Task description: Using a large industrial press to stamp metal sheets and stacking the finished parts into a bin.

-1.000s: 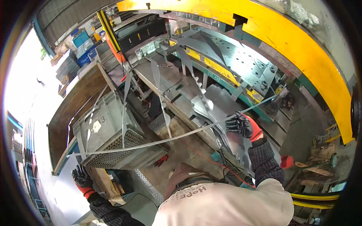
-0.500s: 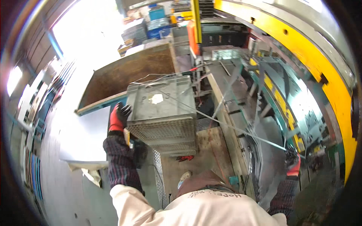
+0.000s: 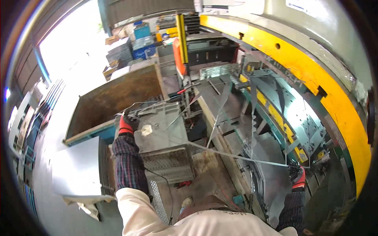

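Note:
My right hand [image 3: 296,175], in a red and black glove, is closed on the corner of a thin metal strip frame [image 3: 252,159]. Its narrow bars stretch left as far as the crate. My left hand [image 3: 129,121], gloved alike, is at the far left edge of a grey upturned plastic crate [image 3: 161,129]. Its fingers look curled beside the end of a thin strip lying over the crate; what they grip is hidden. Below my right hand's strips lie grey metal sheets [image 3: 269,157], stacked beside the machine.
A rusty open metal bin [image 3: 114,94] stands beyond the crate. At left is a stack of shiny sheets [image 3: 76,167]. A large machine with a yellow beam [image 3: 283,51] runs along the right, with a bright metal plate [image 3: 299,114] under it. A cable crosses the floor near my feet.
My left hand has slid along the crate's left side to its far corner, its fingers now more curled. My right hand keeps its hold on the strip frame. The whole view has shifted.

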